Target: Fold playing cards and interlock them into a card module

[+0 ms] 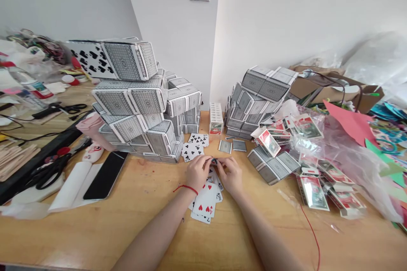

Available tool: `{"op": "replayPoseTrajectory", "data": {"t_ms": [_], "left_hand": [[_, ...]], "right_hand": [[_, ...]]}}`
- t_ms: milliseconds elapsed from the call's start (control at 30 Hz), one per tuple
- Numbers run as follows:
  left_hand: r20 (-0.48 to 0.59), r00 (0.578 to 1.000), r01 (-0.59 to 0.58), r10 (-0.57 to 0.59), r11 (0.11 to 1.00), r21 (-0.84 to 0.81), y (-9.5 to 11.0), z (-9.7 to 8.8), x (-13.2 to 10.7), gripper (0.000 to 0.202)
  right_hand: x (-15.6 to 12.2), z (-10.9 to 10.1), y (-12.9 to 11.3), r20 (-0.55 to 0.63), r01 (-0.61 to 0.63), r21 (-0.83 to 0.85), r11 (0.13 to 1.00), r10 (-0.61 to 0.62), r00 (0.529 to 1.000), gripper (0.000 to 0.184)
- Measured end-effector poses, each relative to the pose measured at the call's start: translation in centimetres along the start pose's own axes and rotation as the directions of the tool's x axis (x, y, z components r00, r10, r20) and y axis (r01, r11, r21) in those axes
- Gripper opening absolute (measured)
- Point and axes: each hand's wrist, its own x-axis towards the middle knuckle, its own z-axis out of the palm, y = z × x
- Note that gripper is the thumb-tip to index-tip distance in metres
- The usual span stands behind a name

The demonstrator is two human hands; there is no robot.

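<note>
My left hand [199,171] and my right hand [231,174] meet at the middle of the table, fingertips pinched together. Between them is a small dark-marked piece [214,161] that looks like a folded playing card, mostly hidden by the fingers. A red string bracelet [187,186] circles my left wrist. Below the hands lies a loose, face-up pile of playing cards, with a four of hearts [205,201] on top. Just beyond are face-up club cards [192,151] and two small folded cards, back side up [225,146] [239,145].
Stacked blocks built from folded cards stand at left [130,97] and right [254,101]. A separate card block [273,165] lies nearer, with a card box [269,142] on it. More card boxes [313,190] and plastic wrap lie right. A phone [106,174] and scissors [54,171] lie left.
</note>
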Motion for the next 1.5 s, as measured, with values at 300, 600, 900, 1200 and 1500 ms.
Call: {"op": "replayPoseTrajectory", "data": {"t_ms": [300,600,900,1200,1500], "left_hand": [[0.023,1.000,-0.007,0.007,1.000,-0.004,-0.11,0.12,-0.16,0.019],[0.051,0.999,-0.012,0.010,0.999,0.033,-0.21,-0.02,-0.13,0.042],[0.067,0.997,0.044,-0.041,0.998,-0.040,-0.42,-0.04,-0.12,0.044],[0.131,0.980,0.170,-0.150,0.972,-0.162,-0.68,-0.10,0.18,0.024],[0.054,0.993,0.114,-0.105,0.975,-0.191,-0.34,-0.41,0.29,0.021]], "right_hand": [[-0.29,0.08,0.25,0.047,-0.079,-0.033,0.996,0.081,0.996,0.024],[-0.30,-0.27,-0.13,0.085,-0.161,0.058,0.985,0.156,0.984,0.024],[-0.29,-0.16,-0.10,0.117,-0.227,0.139,0.964,0.212,0.970,0.024],[0.08,0.59,0.52,0.156,-0.437,0.476,0.763,0.416,0.896,0.030],[-0.21,0.46,0.06,0.078,-0.356,0.260,0.898,0.348,0.934,0.028]]}}
